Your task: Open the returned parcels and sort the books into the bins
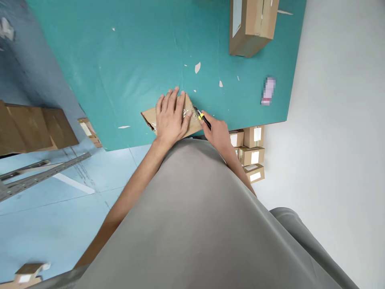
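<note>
A small brown cardboard box [192,123] with clear tape across it lies at the near edge of the green-topped table. My left hand [170,118] rests flat on top, fingers stretched out and pressing the cardboard. At the box's right side, my right hand [217,132] is closed around a black and yellow utility knife [205,119]. The knife's tip touches or nearly touches the taped right edge; I cannot tell how deep it sits. The box's left end shows a dark gap along its edge.
A taller taped carton [252,28] stands at the table's back right, with a blurred pinkish item [268,91] nearer. White scraps [197,67] dot the green tabletop [135,60]. Labelled cartons [252,155] are stacked below right. Left are large cartons [33,128] and a metal frame [45,176].
</note>
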Demonstrator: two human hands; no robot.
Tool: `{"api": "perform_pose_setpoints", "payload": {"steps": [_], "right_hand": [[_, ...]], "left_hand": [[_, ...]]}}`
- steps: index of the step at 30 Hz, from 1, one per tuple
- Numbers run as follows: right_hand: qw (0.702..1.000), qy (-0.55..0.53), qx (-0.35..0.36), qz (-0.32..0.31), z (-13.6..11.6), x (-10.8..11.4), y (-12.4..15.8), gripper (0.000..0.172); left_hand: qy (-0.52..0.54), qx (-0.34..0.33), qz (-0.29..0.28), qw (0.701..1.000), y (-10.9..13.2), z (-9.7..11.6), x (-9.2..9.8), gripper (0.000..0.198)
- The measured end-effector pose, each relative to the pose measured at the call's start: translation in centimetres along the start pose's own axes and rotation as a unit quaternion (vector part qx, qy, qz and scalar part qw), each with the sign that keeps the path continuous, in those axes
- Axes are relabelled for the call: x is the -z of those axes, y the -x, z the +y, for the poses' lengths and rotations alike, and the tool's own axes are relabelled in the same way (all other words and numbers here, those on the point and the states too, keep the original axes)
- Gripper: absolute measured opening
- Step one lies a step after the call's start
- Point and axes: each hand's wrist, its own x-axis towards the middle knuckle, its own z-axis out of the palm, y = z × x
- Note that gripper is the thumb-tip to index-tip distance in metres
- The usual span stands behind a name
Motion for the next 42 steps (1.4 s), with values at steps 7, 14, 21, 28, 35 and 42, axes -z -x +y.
{"api": "perform_pose_setpoints", "payload": {"steps": [7, 14, 21, 28, 35, 42], "right_hand": [[1.0, 0.007, 0.002, 0.023, -0.3, -0.2, 0.1, 0.059], [1.0, -0.005, -0.004, 0.025, 0.0, -0.4, 0.3, 0.061], [1.0, 0.008, -0.01, 0.015, -0.5, 0.0, 0.3, 0.061], [1.0, 0.025, -0.006, 0.003, -0.7, 0.5, 0.3, 0.06], [1.0, 0.023, 0.0, 0.012, -0.4, -0.1, 0.2, 0.063], [0.999, 0.042, -0.033, -0.008, -1.6, 0.5, 0.1, 0.062]], "left_hand": [[0.006, 0.011, 0.012, 1.0, -0.2, 0.9, 0.1, 0.086], [0.013, 0.025, 0.001, 1.0, -0.4, 1.2, 0.1, 0.085], [0.005, 0.012, 0.016, 1.0, -0.4, 0.8, -0.5, 0.081], [-0.021, 0.011, 0.017, 1.0, -0.4, 0.9, -0.5, 0.079], [-0.011, 0.034, 0.003, 0.999, -0.5, 1.3, -0.3, 0.083], [0.004, 0.052, -0.011, 0.999, -0.6, 1.3, -0.5, 0.084]]}}
